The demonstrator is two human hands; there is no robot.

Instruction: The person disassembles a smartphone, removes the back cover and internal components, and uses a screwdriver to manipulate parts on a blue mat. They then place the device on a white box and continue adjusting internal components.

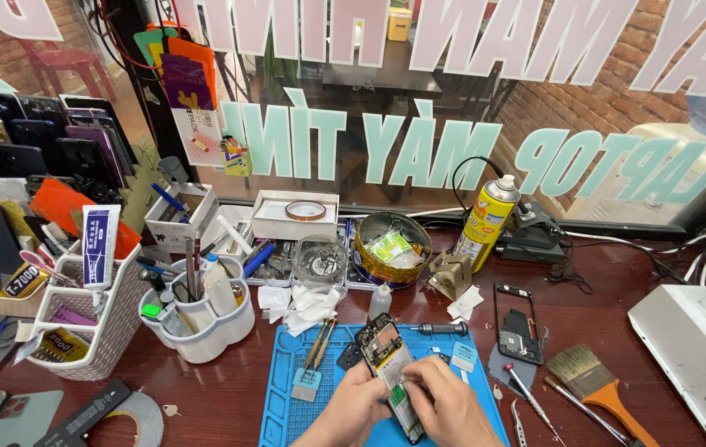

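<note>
- Between the fingers of both hands, an opened black smartphone with its back removed and its circuit board and battery exposed [392, 368] is held flat over a blue silicone work mat [287, 406].
- The phone's lower left edge is gripped by the closed fingers of the left hand [353, 410].
- The lower half of the phone is covered by the right hand [450, 406], whose fingers are curled down onto it; a small green part is seen just under the fingertips [407, 387], though whether it is pinched cannot be told.
- Just left of the left-hand fingers, a pair of slim metal tweezers with brown handles [320, 343] is laid on the mat, with a small pale blue plastic card [306, 385] at its tip.
- Just beyond the fingertips, a black-handled screwdriver [440, 329] is laid across the mat's far edge.
- Well right of the right-hand fingers, a black phone frame with loose parts inside [518, 323] and a flat brush with an orange handle [597, 385] are seen on the dark red wooden table [618, 281].
- Far beyond the fingers, a yellow spray can with a white cap [485, 217] and a round gold tin of small packets [390, 248] are stood near the window.
- Well left of the fingers, a white plastic cup-shaped tool holder filled with pens and bottles [200, 319] is placed beside a white lattice basket [92, 331].
</note>
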